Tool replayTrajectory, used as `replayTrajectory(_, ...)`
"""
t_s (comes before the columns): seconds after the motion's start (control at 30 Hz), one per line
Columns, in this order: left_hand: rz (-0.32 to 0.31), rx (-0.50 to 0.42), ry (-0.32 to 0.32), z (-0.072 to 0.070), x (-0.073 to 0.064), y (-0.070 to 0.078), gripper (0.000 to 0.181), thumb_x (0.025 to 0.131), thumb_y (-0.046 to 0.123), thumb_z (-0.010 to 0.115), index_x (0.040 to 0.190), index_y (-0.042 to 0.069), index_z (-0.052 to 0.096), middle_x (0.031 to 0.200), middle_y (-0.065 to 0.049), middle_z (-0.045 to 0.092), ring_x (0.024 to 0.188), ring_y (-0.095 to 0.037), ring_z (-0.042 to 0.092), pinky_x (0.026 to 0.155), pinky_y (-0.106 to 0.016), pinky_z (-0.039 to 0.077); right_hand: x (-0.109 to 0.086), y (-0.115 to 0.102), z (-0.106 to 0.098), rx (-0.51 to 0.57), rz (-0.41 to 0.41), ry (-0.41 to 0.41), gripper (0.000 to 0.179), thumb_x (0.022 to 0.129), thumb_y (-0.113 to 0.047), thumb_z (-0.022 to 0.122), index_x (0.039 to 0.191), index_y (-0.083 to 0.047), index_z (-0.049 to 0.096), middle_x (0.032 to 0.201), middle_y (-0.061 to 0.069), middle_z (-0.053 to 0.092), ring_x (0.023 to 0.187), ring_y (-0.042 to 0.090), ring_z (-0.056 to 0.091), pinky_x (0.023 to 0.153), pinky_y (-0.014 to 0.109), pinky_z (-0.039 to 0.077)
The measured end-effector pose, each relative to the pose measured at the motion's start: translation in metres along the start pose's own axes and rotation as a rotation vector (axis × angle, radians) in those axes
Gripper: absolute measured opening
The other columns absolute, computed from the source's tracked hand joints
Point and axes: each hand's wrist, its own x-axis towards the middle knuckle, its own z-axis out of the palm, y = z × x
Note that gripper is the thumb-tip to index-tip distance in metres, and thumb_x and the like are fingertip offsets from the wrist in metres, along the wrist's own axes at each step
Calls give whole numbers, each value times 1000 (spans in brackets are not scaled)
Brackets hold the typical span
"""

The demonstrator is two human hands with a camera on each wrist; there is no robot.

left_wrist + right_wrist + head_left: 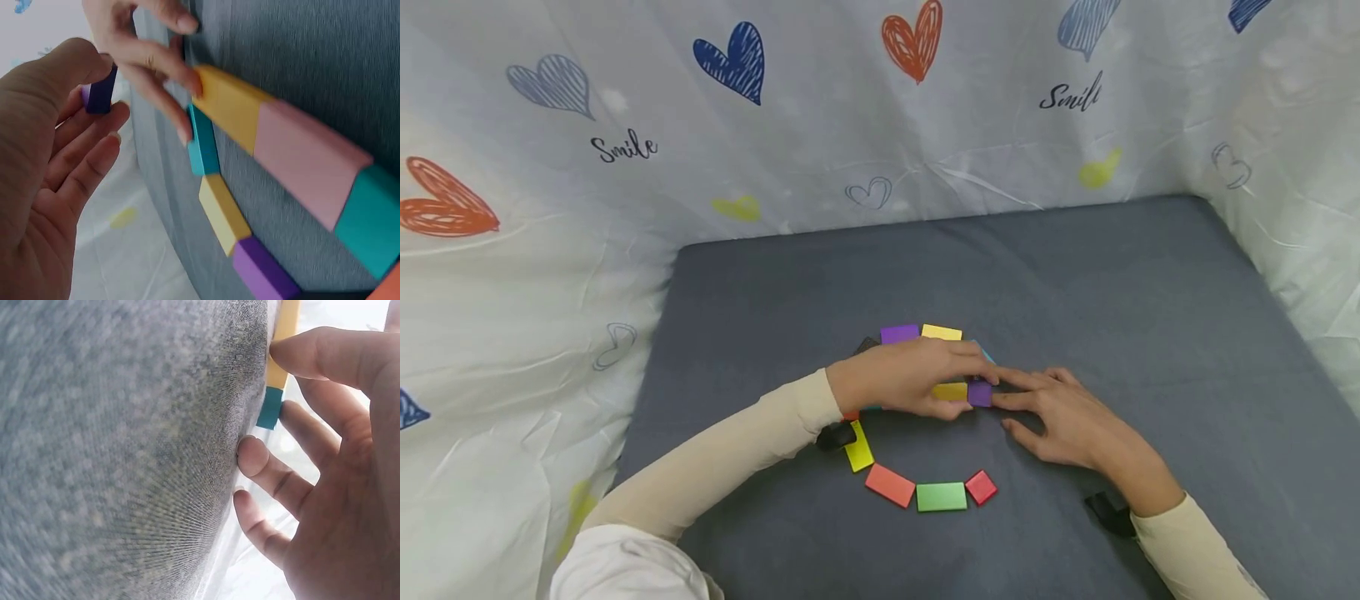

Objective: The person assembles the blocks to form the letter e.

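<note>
My left hand reaches over the row of blocks. In the left wrist view, its thumb and fingers pinch a small purple block. My right hand comes in from the right with its fingers extended. One fingertip touches the end of a yellow block, and another rests against a teal block. The yellow block adjoins a pink block, followed by a second teal block. In the head view, my left hand hides much of this row.
Purple and pale yellow blocks form an arc behind my left hand. In front curve a bright yellow block, an orange block, a green block and a red block. A heart-printed cloth borders the grey table.
</note>
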Motion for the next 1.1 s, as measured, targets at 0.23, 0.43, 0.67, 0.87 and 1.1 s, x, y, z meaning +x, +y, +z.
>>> replayTrajectory(0.23, 41, 0, -112, 20, 3, 12, 43, 103, 28, 69, 143, 14, 63, 144, 4, 59, 125, -4, 57, 108, -15, 40, 0, 2, -1, 31, -2, -12, 44, 96, -30, 76, 139, -35, 71, 167, -7, 41, 142, 21, 55, 109, 59, 37)
replayTrajectory(0.43, 18, 68, -184, 37, 7, 18, 42, 104, 28, 69, 143, 19, 62, 147, 8, 56, 121, -2, 55, 100, -17, 45, 1, 2, -1, 42, 3, -26, 48, 96, -35, 77, 142, -38, 67, 169, -14, 35, 144, 20, 52, 111, 59, 34)
replayTrajectory(0.67, 32, 154, -203, 48, 13, 20, 41, 103, 29, 70, 142, 19, 63, 146, 8, 56, 129, -4, 52, 101, -19, 47, 0, 2, -1, 36, 4, -25, 52, 96, -37, 76, 146, -41, 62, 169, -15, 35, 144, 19, 52, 111, 58, 34)
replayTrajectory(0.87, 35, 176, -221, 52, 19, 18, 42, 103, 30, 71, 143, 20, 63, 144, 8, 58, 130, -4, 52, 103, -20, 46, 0, 2, -1, 35, 4, -25, 51, 96, -38, 77, 145, -39, 64, 169, -14, 35, 143, 21, 53, 111, 59, 34)
replayTrajectory(1.1, 72, 267, -269, 57, 23, 20, 45, 102, 30, 73, 145, 19, 62, 140, 6, 59, 123, -4, 55, 107, -15, 41, 1, 1, -2, 28, -10, -18, 53, 98, -35, 73, 149, -43, 59, 170, -13, 35, 141, 23, 56, 111, 57, 35)
